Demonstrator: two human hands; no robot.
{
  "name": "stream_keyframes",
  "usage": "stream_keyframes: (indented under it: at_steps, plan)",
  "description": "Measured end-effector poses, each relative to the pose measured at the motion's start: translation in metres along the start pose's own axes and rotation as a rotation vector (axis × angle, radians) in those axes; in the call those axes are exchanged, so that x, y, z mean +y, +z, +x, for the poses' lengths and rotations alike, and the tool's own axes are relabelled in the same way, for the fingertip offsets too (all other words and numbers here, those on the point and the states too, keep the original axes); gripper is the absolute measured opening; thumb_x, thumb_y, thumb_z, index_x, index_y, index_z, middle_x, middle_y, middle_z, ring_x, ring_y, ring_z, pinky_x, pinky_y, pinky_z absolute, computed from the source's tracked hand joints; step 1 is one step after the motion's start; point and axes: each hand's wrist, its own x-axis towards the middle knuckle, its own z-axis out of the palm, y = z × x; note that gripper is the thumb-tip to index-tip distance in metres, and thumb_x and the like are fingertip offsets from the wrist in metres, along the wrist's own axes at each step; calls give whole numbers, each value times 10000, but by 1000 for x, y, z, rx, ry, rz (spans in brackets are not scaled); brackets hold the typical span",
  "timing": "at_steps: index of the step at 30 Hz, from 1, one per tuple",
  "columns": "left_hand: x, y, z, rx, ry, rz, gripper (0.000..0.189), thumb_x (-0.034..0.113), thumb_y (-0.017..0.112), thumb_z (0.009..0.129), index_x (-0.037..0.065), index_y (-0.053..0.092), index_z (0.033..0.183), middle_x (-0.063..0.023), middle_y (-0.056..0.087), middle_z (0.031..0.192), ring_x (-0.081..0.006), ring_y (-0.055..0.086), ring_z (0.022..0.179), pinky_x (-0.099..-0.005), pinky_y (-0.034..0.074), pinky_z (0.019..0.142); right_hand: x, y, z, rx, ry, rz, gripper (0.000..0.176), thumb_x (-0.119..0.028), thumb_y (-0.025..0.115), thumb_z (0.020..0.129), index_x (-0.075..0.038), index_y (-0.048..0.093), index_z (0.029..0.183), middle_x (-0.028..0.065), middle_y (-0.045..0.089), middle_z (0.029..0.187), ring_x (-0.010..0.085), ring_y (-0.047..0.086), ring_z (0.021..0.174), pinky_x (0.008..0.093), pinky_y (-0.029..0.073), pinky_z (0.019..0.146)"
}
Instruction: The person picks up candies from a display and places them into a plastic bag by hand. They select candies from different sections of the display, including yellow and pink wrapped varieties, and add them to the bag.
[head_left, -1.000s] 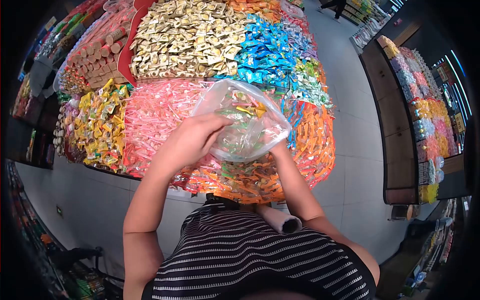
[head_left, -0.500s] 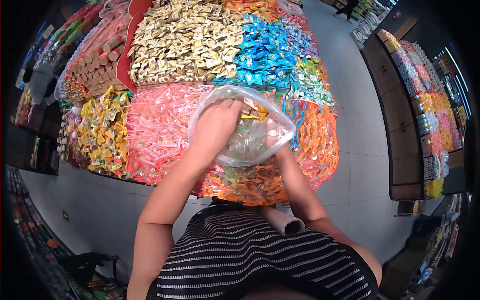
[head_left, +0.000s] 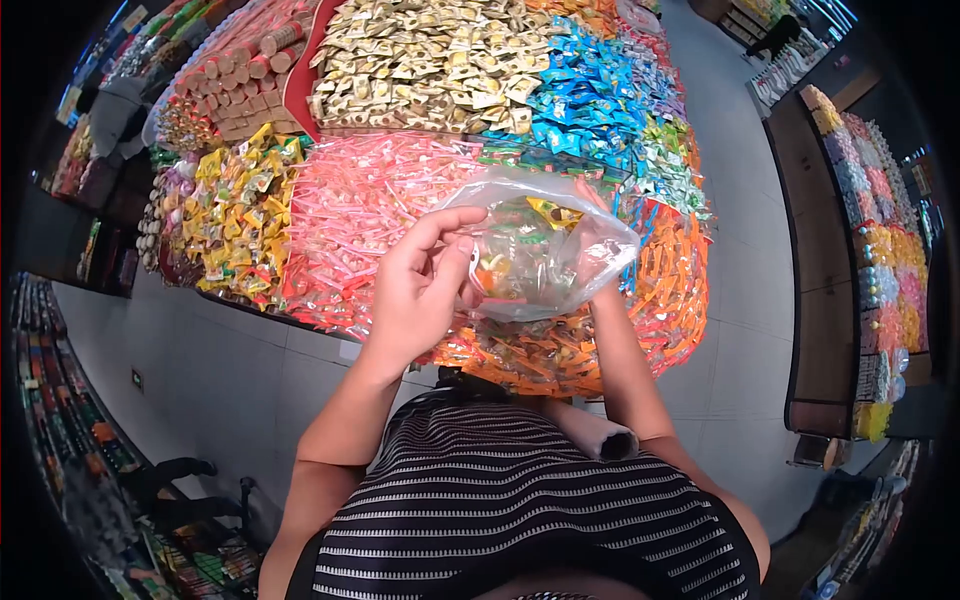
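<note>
A clear plastic bag [head_left: 530,285] is spread with its mouth facing me, above the pink candies [head_left: 370,200]. Through its opening show a few wrapped pieces, one of them yellow [head_left: 553,212]. At the bag's left rim is my left hand [head_left: 425,285], its thumb and forefinger curled towards each other; whether it pinches the film is unclear. My right hand [head_left: 597,245] is at the right side, seen partly through the plastic, and holds the bag up. Orange-wrapped candies [head_left: 520,355] lie beneath the bag.
Cream packets [head_left: 430,65] and blue packets [head_left: 590,95] fill the back of the display. Yellow packets [head_left: 230,220] lie at left, by stacked red-ended rolls [head_left: 240,70]. Another candy shelf [head_left: 870,250] stands across the aisle at right. A person [head_left: 120,110] is at the far left.
My left hand has drawn back from inside the bag to its left rim. The view has shifted, so the display and bag sit differently in it.
</note>
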Motion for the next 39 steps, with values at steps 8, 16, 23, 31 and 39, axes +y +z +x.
stream_keyframes:
  at_steps: [8,16,23,31,39]
  plan:
    - [1,-126,-10,482,103,62,420,23,462,946,25,512,1363,-8,585,1047,-31,533,749,-201,510,630,3,5,-3,-4,24,49,547,-206,612,916,-22,481,1414,148,428,1458,288,387,1392,427,358,1128]
    - [-37,-194,-6,549,-6,120,318,100,530,985,-8,568,1281,17,563,846,-58,552,743,-267,552,685,6,5,-4,-4,-22,53,573,-202,634,897,-22,474,1417,143,414,1464,286,377,1398,427,353,1134]
    - [-51,-212,-3,513,-76,306,282,115,586,973,-12,607,1223,6,609,823,-72,587,719,-218,504,591,1,5,-4,-13,45,190,588,-188,656,879,-17,477,1412,138,401,1471,280,371,1400,429,340,1141]
    - [-50,-224,-1,565,64,602,187,110,594,966,-9,640,1103,1,600,830,-44,534,700,-210,431,603,1,10,-4,26,87,403,599,-312,617,934,6,461,1417,143,375,1493,274,349,1411,452,324,1145]
    - [-26,-218,-9,545,-23,469,245,194,520,1016,24,591,1177,-1,548,825,-56,516,652,-213,496,497,14,7,-6,28,59,183,460,-194,544,983,11,490,1391,138,447,1451,268,379,1397,425,309,1152]
